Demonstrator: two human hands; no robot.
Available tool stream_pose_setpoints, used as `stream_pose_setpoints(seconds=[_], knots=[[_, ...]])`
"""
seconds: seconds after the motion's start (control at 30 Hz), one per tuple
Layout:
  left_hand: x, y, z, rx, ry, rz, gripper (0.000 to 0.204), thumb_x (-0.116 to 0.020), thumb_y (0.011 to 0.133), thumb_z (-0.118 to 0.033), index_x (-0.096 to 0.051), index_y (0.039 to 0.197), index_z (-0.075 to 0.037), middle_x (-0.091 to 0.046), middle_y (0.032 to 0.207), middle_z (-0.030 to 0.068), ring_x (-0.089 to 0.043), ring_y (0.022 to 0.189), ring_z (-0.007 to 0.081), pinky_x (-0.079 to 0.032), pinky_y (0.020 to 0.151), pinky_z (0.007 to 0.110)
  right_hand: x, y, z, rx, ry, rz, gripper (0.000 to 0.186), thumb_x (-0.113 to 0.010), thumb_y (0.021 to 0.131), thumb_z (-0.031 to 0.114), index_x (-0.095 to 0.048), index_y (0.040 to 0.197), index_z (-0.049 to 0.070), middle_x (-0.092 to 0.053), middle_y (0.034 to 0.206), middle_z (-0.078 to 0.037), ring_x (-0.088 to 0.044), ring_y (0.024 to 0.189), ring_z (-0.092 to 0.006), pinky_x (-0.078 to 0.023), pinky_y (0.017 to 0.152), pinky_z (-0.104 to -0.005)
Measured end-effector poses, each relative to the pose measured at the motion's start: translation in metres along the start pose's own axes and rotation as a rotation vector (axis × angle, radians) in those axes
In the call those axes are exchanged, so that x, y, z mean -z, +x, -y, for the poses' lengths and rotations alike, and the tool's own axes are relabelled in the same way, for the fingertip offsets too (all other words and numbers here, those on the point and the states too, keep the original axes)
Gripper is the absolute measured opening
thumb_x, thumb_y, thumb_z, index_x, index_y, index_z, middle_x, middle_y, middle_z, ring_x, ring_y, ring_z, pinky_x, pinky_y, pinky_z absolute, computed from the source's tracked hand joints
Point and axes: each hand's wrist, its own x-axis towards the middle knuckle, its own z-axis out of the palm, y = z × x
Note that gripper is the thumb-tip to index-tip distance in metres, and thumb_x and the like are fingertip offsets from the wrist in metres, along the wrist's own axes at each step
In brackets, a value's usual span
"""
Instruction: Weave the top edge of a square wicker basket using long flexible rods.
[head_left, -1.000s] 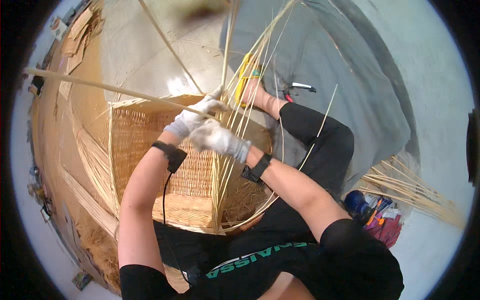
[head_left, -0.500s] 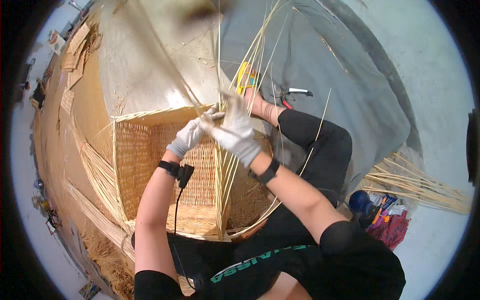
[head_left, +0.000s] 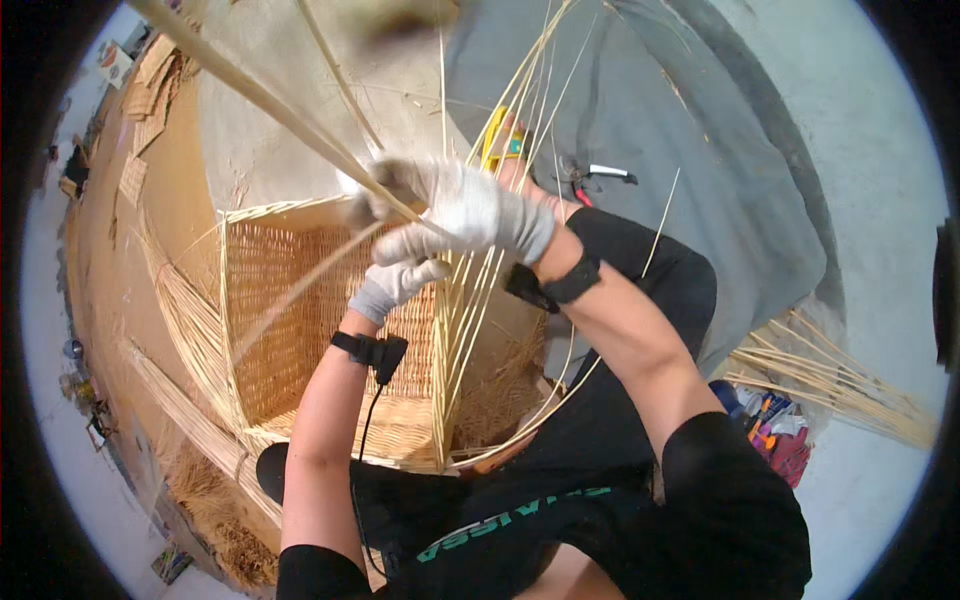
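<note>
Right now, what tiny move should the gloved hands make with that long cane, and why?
Probably bend the long pale cane down toward the square woven wicker basket. The right hand grips it high above the rim while the left hand waits just below by the upright stakes.

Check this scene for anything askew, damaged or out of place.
Nothing looks damaged. The unfinished square woven wicker basket has loose upright canes splaying unevenly, as unwoven stakes do. The gloved right hand grips a long pale cane; the gloved left hand sits below it.
</note>
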Motion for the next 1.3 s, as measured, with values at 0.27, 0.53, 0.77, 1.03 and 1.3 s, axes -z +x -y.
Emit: stream_pose_setpoints(seconds=[0.27,0.53,0.77,1.03,1.3], knots=[[-0.033,0.015,0.019,-0.113,-0.161,-0.522,0.059,-0.081,0.080,-0.027,-0.056,0.129,-0.005,-0.053,0.132,0.0104,-0.049,0.127,0.0237,-0.041,0.108,0.040,0.062,0.015,-0.106,-0.122,-1.012,-1.029,0.057,-0.083,0.070,0.033,-0.065,0.118,0.009,-0.062,0.113,-0.020,-0.060,0.105,-0.0366,-0.048,0.096,-0.0440],[-0.042,0.047,0.029,-0.155,0.071,-0.397,0.069,-0.083,0.075,-0.033,-0.058,0.133,-0.005,-0.056,0.134,0.0126,-0.052,0.127,0.0265,-0.041,0.109,0.041,0.074,-0.026,-0.218,-0.381,0.518,-0.831,0.069,-0.086,0.077,0.028,-0.055,0.134,0.003,-0.060,0.129,-0.010,-0.057,0.115,-0.0205,-0.047,0.095,-0.0332],[-0.056,0.021,-0.001,0.016,-0.201,-0.428,0.101,-0.088,0.070,-0.042,-0.038,0.148,-0.003,-0.049,0.143,0.0179,-0.047,0.133,0.0270,-0.037,0.113,0.041,0.051,-0.022,-0.185,-0.255,0.341,-0.768,0.020,-0.078,0.084,0.010,-0.070,0.100,0.002,-0.072,0.088,-0.003,-0.066,0.079,-0.0135,-0.054,0.073,-0.0290],[-0.056,-0.066,0.022,0.396,-0.108,-0.062,0.060,-0.078,0.084,-0.030,-0.057,0.134,-0.004,-0.070,0.115,0.0106,-0.064,0.104,0.0208,-0.050,0.095,0.035,0.022,0.002,-0.158,-0.443,0.007,-0.798,0.020,-0.080,0.081,0.016,-0.069,0.093,0.005,-0.070,0.083,-0.003,-0.062,0.069,-0.0147,-0.050,0.063,-0.0296],[-0.071,-0.050,-0.003,0.312,0.155,0.002,0.050,-0.075,0.082,-0.032,-0.064,0.123,-0.006,-0.072,0.108,0.0186,-0.067,0.098,0.0305,-0.052,0.089,0.037,0.055,-0.060,-0.151,-0.528,0.104,-0.705,0.023,-0.075,0.087,0.015,-0.063,0.104,0.004,-0.064,0.083,-0.003,-0.061,0.067,-0.0161,-0.051,0.059,-0.0297]])
